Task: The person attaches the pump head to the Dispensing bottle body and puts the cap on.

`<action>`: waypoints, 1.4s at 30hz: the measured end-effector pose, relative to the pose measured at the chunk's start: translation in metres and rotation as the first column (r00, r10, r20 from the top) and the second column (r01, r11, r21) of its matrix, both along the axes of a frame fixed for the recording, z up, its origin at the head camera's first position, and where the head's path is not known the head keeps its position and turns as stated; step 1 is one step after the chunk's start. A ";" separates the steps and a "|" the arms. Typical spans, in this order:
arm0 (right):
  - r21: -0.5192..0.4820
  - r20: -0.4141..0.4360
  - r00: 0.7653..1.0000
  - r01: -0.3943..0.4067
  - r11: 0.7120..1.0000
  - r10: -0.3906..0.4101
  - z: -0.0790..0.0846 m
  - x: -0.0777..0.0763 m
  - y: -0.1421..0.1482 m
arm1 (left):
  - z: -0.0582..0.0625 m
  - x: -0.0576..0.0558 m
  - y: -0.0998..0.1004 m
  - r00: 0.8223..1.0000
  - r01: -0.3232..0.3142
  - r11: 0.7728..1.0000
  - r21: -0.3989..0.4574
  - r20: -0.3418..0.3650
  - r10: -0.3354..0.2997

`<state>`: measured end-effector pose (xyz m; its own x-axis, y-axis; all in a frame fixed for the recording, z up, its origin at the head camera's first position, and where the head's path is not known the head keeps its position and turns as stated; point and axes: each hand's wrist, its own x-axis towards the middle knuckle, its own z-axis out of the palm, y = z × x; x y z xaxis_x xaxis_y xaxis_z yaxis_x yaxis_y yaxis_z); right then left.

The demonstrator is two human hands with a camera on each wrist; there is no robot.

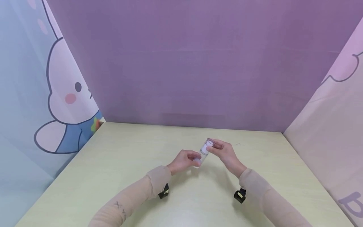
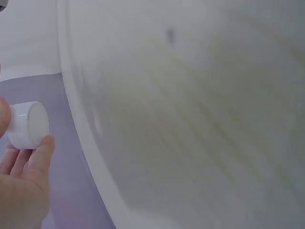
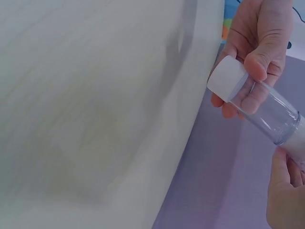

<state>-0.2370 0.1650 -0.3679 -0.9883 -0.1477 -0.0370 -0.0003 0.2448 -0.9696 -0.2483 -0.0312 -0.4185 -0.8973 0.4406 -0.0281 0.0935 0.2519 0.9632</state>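
A clear cylindrical bottle is tilted above the table between both hands, its upper end leaning right. At its lower end is a white cap-like piece, which my left hand grips with thumb and fingers. In the left wrist view, the flat round face of that white end points outward. My right hand pinches the upper end, where a white section sits under a clear rim. Between the hands, the see-through body shows no visible contents.
Beneath the hands lies a pale wooden table. A purple cloth backdrop rises behind its far edge. Printed curtains hang at both sides, with a cartoon figure at left. A black wrist camera hangs under the left sleeve, another under the right.
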 end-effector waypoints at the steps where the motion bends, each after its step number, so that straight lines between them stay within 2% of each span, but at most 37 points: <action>1: 0.000 -0.004 1.000 -0.001 1.000 0.001 0.000 0.000 0.000 | 0.000 0.000 0.000 1.000 -0.001 1.000 0.001 -0.001 0.001; 9: -0.009 -0.003 1.000 -0.007 1.000 0.007 -0.002 -0.002 -0.002 | -0.003 0.000 0.000 0.999 -0.028 1.000 -0.012 0.014 0.028; 18: 0.057 -0.023 1.000 -0.005 0.998 0.006 0.002 -0.007 0.001 | 0.000 -0.003 0.006 1.000 -0.031 1.000 0.001 0.004 0.031; 24: 0.098 -0.059 0.997 -0.037 0.994 0.043 0.006 -0.010 0.001 | -0.002 -0.007 0.010 0.999 -0.053 0.998 -0.021 -0.006 0.053; 28: 0.156 -0.102 0.991 -0.065 0.986 0.082 0.009 -0.014 0.002 | -0.003 -0.014 0.012 0.998 -0.049 0.997 -0.052 -0.031 0.047; 33: 0.173 -0.098 0.990 -0.088 0.981 0.106 0.010 -0.021 0.004 | -0.006 -0.026 0.016 0.997 -0.048 0.993 -0.111 -0.066 0.041; 42: 0.168 -0.108 0.984 -0.120 0.979 0.139 0.001 -0.035 0.002 | -0.011 -0.041 0.025 0.994 -0.105 0.984 -0.141 -0.021 0.103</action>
